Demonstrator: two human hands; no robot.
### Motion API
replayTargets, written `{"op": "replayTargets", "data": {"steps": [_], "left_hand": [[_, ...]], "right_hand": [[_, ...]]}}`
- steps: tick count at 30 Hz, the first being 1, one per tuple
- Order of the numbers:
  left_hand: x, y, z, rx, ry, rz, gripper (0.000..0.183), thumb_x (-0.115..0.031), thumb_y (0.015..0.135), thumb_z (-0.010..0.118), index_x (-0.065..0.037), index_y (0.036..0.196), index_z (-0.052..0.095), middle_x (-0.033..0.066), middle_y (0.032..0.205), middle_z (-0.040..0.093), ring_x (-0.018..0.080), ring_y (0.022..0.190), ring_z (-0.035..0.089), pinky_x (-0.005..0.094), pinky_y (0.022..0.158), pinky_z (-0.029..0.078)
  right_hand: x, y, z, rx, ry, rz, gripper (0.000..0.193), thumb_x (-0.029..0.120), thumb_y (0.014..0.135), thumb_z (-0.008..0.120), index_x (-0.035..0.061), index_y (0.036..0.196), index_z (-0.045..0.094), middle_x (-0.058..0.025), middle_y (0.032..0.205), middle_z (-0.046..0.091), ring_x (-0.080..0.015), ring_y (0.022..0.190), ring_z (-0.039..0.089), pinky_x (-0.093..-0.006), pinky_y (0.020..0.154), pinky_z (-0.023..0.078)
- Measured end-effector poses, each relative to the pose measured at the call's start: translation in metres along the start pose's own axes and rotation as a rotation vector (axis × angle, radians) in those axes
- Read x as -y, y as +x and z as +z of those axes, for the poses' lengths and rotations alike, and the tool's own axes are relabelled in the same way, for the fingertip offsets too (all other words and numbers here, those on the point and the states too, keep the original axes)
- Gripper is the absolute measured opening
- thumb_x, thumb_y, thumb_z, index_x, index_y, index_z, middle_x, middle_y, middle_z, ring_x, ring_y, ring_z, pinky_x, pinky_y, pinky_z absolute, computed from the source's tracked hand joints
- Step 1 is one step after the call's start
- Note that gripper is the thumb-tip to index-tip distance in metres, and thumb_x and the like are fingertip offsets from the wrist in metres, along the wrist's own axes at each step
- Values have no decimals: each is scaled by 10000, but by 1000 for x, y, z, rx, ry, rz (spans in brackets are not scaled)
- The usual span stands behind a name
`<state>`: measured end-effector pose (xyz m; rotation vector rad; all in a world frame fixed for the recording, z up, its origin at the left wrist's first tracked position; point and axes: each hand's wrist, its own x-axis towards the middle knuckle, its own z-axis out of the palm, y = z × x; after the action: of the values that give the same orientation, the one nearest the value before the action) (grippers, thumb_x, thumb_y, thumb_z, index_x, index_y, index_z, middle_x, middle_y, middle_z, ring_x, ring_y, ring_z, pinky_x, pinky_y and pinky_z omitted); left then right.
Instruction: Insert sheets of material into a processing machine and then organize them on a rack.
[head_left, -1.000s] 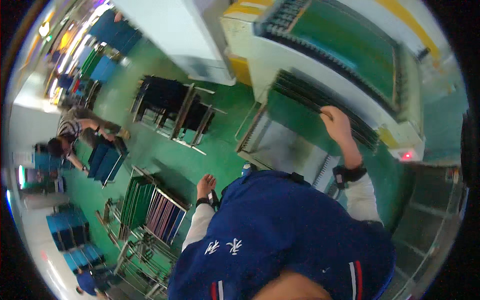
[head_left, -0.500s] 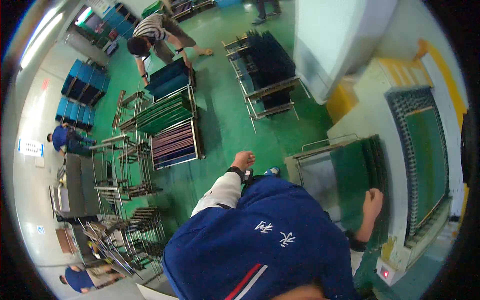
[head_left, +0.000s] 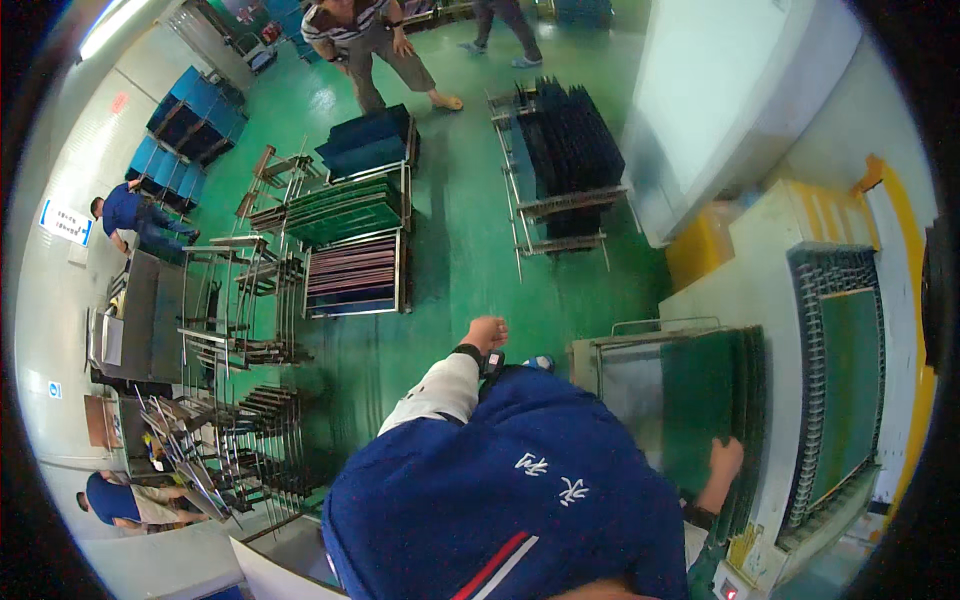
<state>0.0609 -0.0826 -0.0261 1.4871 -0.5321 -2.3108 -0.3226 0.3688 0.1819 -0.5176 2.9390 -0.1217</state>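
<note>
My left hand (head_left: 487, 333) hangs in front of my body above the green floor, fingers curled in with nothing seen in them. A dark watch is on that wrist. On the right, my right hand (head_left: 726, 460) is over a rack of upright dark green panels (head_left: 690, 385). Its fingers are loosely closed and no held thing shows; whether it touches a panel I cannot tell. A metal frame (head_left: 615, 345) surrounds these panels, with a pale sheet (head_left: 630, 385) at its left side.
A machine (head_left: 838, 390) with toothed rows and a green panel stands at right. Ahead are racks of dark panels (head_left: 568, 140), green panels (head_left: 345, 210) and pinkish panels (head_left: 350, 272). Metal racks (head_left: 245, 430) crowd the left. A co-worker (head_left: 375, 45) stands ahead; others are left.
My view has shifted. My right hand is lower over the panels, still loosely closed. The co-worker ahead, bent over the blue panels before, has straightened and let go of them.
</note>
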Motion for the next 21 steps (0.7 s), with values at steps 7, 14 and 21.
{"op": "replayTargets", "data": {"steps": [7,14,21], "left_hand": [[11,17,-25,381,-330,44,155,-99,834,431,-114,682,399,12,643,431,147,547,412,283,475,353],[-7,-12,5,-64,71,-31,117,-136,827,500,-114,726,447,10,664,466,168,586,457,313,548,408],[-8,-18,18,-165,42,-34,161,-113,846,539,-105,729,429,20,626,454,166,551,457,311,508,402]], "right_hand": [[7,5,-4,4,3,67,354,233,722,666,26,1004,614,-184,1001,611,-363,928,575,-446,785,457],[-6,4,9,-19,-32,91,391,257,730,680,34,1043,610,-183,1035,605,-357,947,574,-445,790,458],[9,-5,-5,6,-15,106,400,247,730,677,16,1049,606,-185,1009,617,-364,946,575,-441,797,454]]}}
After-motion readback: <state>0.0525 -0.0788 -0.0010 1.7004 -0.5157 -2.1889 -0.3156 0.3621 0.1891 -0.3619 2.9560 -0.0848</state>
